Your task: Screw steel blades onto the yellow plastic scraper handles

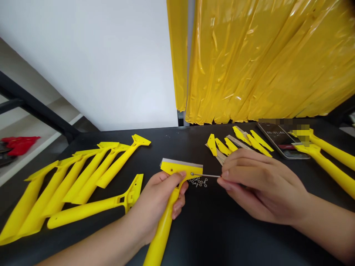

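Note:
My left hand (pixel 163 195) is closed round the neck of a yellow plastic scraper (pixel 163 229), its thumb pressed on the scraper head. A grey metal blade (pixel 181 162) shows along the head's top edge. Between the fingertips of my right hand (pixel 263 184) is a screwdriver (pixel 206 176); only its thin metal shaft shows, and its handle is hidden in the hand. The shaft's tip meets a screw (pixel 192 173) in the right hole of the head. The left hole shows no screw. Small screws and nuts (pixel 200 182) lie on the table just behind the scraper head.
Several yellow scraper handles (pixel 91 173) lie in a row at left, with one (pixel 88 210) nearer me. Yellow clamp plates (pixel 249 138) and flat blades (pixel 235 142) lie at back right, beside a phone (pixel 277 138). More scrapers (pixel 330 166) lie at far right on the black table (pixel 222 236).

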